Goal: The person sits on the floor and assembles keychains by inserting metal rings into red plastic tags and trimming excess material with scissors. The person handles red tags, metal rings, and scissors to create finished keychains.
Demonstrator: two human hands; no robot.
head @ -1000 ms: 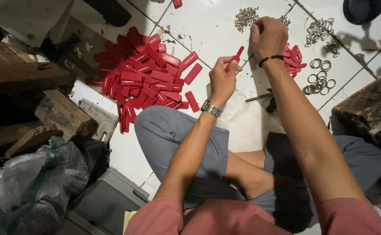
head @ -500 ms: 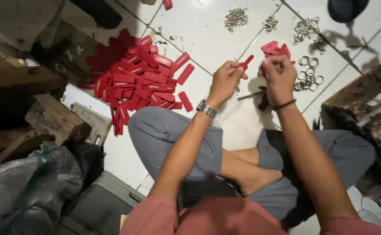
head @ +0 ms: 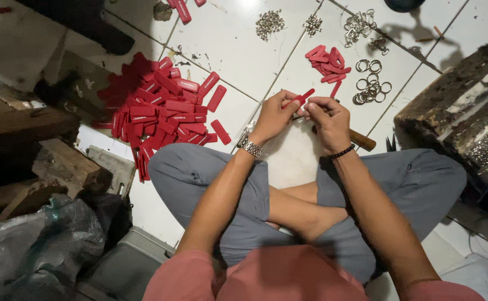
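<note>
I sit cross-legged on a white tiled floor. My left hand, with a metal watch on the wrist, pinches a small red rubber tag. My right hand, with a black bracelet, meets it at the tag's end, fingertips closed on something too small to make out. A large heap of red tags lies to the left of my knee. A smaller pile of red tags lies beyond my hands, beside loose metal key rings.
Little heaps of metal chain pieces and rings lie at the far edge. A wooden-handled tool rests by my right wrist. Wood blocks and a plastic bag crowd the left; a rough dark block stands right.
My right hand has come back from the far small pile toward me and joined the left hand at the red tag. The left hand kept the tag and lowered slightly.
</note>
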